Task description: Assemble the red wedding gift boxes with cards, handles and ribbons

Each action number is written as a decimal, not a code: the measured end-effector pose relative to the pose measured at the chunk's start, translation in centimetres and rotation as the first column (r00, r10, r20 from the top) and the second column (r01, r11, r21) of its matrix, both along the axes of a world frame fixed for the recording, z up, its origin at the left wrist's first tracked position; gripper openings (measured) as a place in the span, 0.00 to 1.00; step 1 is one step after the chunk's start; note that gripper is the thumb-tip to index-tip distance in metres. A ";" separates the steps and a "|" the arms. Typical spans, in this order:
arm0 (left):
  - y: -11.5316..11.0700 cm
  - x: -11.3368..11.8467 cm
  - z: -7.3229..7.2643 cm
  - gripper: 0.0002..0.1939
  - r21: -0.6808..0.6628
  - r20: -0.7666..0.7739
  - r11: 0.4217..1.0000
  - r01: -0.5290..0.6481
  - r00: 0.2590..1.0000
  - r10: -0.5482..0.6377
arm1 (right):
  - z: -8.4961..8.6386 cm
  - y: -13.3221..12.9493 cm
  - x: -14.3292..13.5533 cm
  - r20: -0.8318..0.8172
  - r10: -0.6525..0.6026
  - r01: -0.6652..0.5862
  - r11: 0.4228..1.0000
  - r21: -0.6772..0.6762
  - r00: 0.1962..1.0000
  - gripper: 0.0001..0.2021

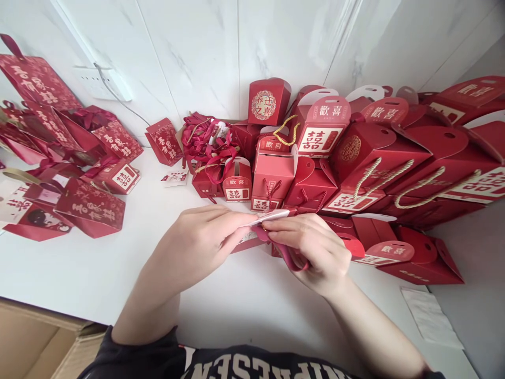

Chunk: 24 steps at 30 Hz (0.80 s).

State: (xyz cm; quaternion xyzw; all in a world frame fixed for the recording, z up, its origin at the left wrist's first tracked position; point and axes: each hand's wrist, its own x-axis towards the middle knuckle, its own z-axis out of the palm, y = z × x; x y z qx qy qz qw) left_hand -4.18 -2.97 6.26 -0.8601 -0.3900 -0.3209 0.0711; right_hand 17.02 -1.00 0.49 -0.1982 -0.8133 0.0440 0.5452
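Nearest lay the person's dark shirt (252, 363), with an open cardboard box (35, 337) at lower left and a white table (221, 310) beyond. Above the table, the left hand (197, 242) had thumb and fingers clamped on the left end of a pale card (277, 215). The card showed nearly edge-on, midway between the hands — its long axis ran left to right, the free end pointing right and slightly away from the person. The right hand (315, 247) pinched a dark red ribbon (289, 256) just under the card, fingertips together; whether its curled lower fingers also gripped, I cannot tell. The ribbon slanted down to the right and looped below those fingers. Farther off, red gift bags (94, 208) stood to the left and red boxes (379, 152) were piled to the right — between them, a ribbon heap (209, 139). The marbled wall (205, 42) rose behind.
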 end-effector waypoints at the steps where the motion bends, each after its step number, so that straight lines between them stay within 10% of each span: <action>1: 0.0 -0.1 0.1 0.10 0.006 0.002 1.000 -0.005 1.000 0.005 | 0.1 0.0 0.0 -0.004 0.012 -0.012 1.000 -0.006 1.000 0.09; 24: -0.7 0.5 0.4 0.12 -0.244 0.122 0.968 -0.063 0.988 0.095 | -1.9 0.3 0.0 0.008 -0.042 0.040 0.977 0.210 0.999 0.12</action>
